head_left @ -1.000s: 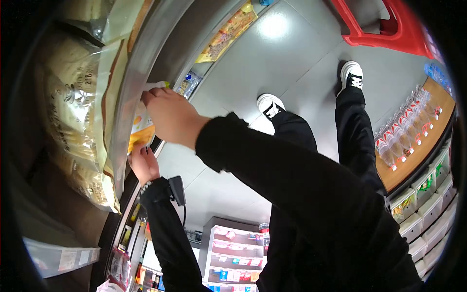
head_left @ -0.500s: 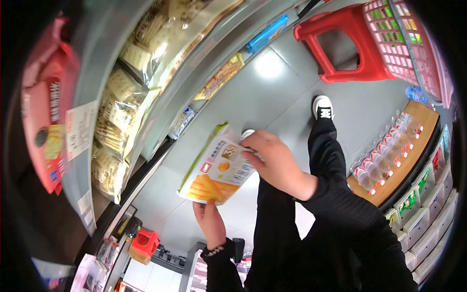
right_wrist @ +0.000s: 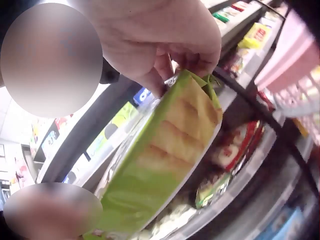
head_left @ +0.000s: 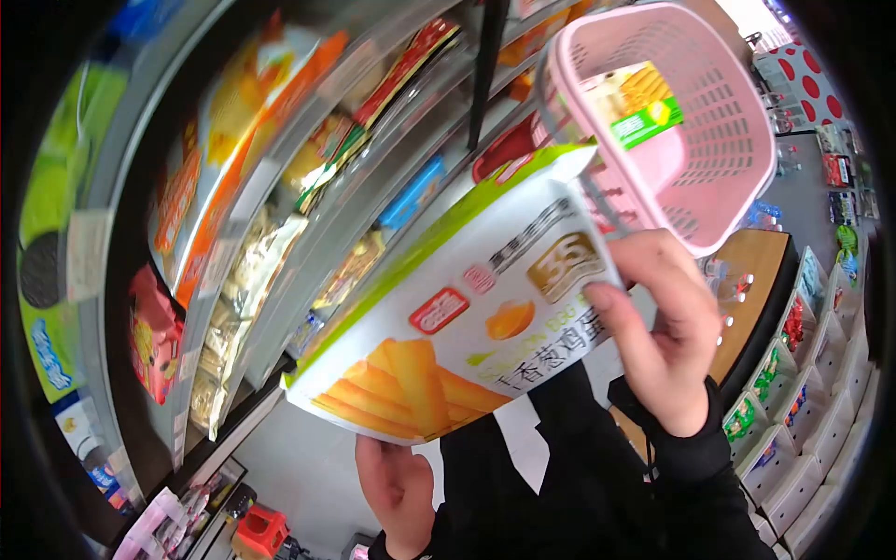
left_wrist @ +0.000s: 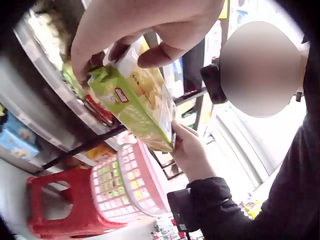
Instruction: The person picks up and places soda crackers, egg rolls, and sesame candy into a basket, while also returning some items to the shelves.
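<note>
A white biscuit pack (head_left: 448, 327) with green sides and a picture of long golden biscuits is held up between both hands, its printed front facing the head camera. My right hand (head_left: 667, 327) pinches one end, the thumb on the front and the fingers behind. At the lower edge my left hand (head_left: 397, 490) grips the other end, partly hidden by the pack. In the left wrist view, the left hand (left_wrist: 150, 30) has thumb and fingers about the pack's folded end. The right wrist view shows the right hand (right_wrist: 155, 35) on the opposite end.
A pink basket (head_left: 737, 121) holding a yellow and green pack (head_left: 639, 103) stands beyond the right hand, on a red stool (left_wrist: 80, 200). Shelves of bagged snacks (head_left: 177, 205) curve along the left. A wooden table (head_left: 737, 257) with bottles is at right.
Both hands have drawn the biscuit pack out from the shelf and brought it up close to the head camera. The view has swung towards the pink basket.
</note>
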